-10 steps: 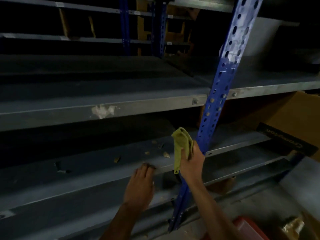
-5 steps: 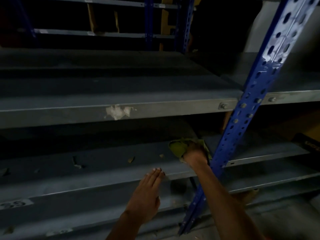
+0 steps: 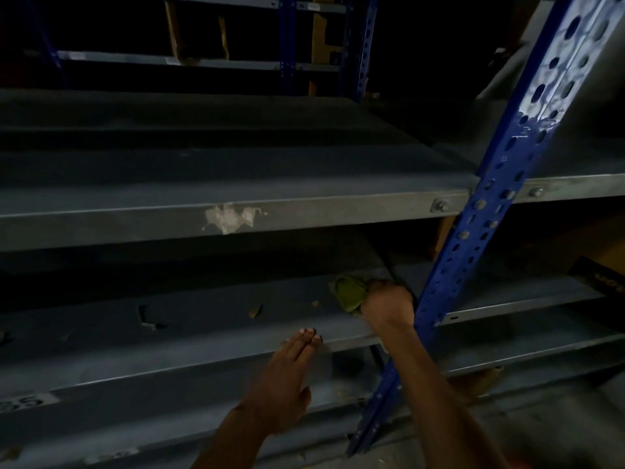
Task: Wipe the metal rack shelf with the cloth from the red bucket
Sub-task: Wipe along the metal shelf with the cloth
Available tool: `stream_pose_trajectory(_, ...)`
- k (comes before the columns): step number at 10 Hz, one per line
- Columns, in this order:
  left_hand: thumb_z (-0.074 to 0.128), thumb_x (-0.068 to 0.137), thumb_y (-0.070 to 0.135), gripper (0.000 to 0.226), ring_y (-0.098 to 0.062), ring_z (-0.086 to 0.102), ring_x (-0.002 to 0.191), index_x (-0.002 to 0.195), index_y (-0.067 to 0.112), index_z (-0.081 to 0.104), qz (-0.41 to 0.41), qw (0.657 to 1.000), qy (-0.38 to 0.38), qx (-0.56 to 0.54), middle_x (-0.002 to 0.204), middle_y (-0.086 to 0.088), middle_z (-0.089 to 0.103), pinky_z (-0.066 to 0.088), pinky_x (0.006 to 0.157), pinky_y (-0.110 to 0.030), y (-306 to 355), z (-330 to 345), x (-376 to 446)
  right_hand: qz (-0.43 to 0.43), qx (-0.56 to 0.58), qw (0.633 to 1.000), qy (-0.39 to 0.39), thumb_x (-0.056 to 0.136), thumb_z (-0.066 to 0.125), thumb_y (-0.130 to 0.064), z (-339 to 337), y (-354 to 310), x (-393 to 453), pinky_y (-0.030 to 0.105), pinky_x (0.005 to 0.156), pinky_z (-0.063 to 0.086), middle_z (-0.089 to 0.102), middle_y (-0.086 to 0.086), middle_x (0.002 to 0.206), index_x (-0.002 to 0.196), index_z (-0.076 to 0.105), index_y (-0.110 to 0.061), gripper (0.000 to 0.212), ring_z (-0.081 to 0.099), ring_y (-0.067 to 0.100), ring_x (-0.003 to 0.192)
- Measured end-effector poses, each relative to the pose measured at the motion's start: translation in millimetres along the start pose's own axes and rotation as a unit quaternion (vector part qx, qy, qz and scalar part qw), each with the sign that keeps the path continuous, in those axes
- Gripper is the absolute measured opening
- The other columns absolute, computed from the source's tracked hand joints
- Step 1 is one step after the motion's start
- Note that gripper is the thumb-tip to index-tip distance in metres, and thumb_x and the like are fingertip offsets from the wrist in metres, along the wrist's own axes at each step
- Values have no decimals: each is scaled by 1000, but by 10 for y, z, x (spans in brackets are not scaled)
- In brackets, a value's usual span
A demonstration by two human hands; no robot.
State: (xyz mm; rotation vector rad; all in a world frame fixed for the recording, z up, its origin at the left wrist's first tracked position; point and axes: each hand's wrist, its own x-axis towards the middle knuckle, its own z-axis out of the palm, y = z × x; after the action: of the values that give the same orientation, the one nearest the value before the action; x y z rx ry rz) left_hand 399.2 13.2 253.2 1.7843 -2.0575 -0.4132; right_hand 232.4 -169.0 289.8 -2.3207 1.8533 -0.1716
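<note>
From the head camera, the blue perforated upright point(image 3: 480, 238) cuts across the right side of the picture, and everything places itself off that post. Just left of the upright, the right hand point(image 3: 387, 304) is down on the lower metal shelf point(image 3: 203, 319), fingers curled over a bunched green cloth point(image 3: 350, 292) and gripping it against the shelf surface. The cloth sticks out to the left of the knuckles, touching the metal, deep under the shelf above. The right forearm runs from the bottom of the picture up to that hand, crossing in front of the foot of the upright.

Farther left of the upright, the left hand point(image 3: 291, 377) lies flat with its fingers straight and together, holding nothing, fingertips point(image 3: 307, 335) at the front lip of the lower shelf. Whether the palm presses on the beam below cannot be told in this dim light.

Left of the cloth, small bits of debris point(image 3: 255, 311) lie on the lower shelf, and one more scrap point(image 3: 148, 321) sits well left of that. Above, the upper shelf point(image 3: 236, 184) spans the picture, bolted to the upright; its front edge carries a torn pale label patch point(image 3: 233, 216) well left of the post. A white number sticker point(image 3: 25, 402) shows on the beam at the far left edge, its digits blurred. Right of the upright, a brown cardboard box point(image 3: 602, 262) with a dark band sits on the neighbouring shelf. Behind, more blue racking point(image 3: 287, 45) stands in deep shadow.
</note>
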Motion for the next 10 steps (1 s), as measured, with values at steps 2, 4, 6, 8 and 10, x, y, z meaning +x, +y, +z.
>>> stream_pose_trajectory(2, 50, 93, 27, 85, -7, -16, 142, 145, 31, -16, 18, 995, -8, 99, 151, 14, -21, -17, 113, -23, -225, -205, -25, 28, 254, 965, 54, 102, 37, -18, 242, 70, 168, -7, 56, 34, 52, 11, 139, 136, 50, -13, 36, 51, 27, 125)
stream_pose_trajectory(4, 46, 90, 47, 88, -7, -17, 143, 147, 31, -19, 31, 991, -14, 129, 154, 13, -22, -10, 117, -29, -321, -153, -6, -33, 149, 988, -12, 96, 47, -9, 160, 35, 309, 36, 106, 35, 46, 15, 143, 142, 42, -12, 46, 44, 33, 130)
stream_pose_trajectory(6, 47, 89, 49, 87, -5, -16, 143, 147, 33, -16, 41, 992, -8, 120, 156, 13, -16, -8, 115, -27, -383, -118, -9, 11, 159, 986, -40, 98, 48, -21, 186, 156, 340, 31, 98, 41, 60, 6, 127, 122, 61, -8, 30, 57, 26, 114)
stream_pose_trajectory(8, 47, 88, 50, 89, -4, -16, 142, 147, 34, -17, 41, 991, -14, 123, 156, 13, -17, -5, 118, -29, -381, -122, -6, 36, 237, 970, 49, 95, 48, -13, 192, 145, 233, 33, 99, 40, 52, 13, 137, 134, 50, -14, 39, 50, 32, 123)
stream_pose_trajectory(10, 49, 88, 50, 88, -1, -17, 141, 147, 34, -15, 44, 992, -18, 116, 155, 14, -17, -10, 115, -24, -373, -163, -2, -111, 99, 988, -30, 99, 43, -35, 71, 82, 304, 20, 98, 32, 44, -4, 147, 140, 45, -36, 41, 46, 23, 130)
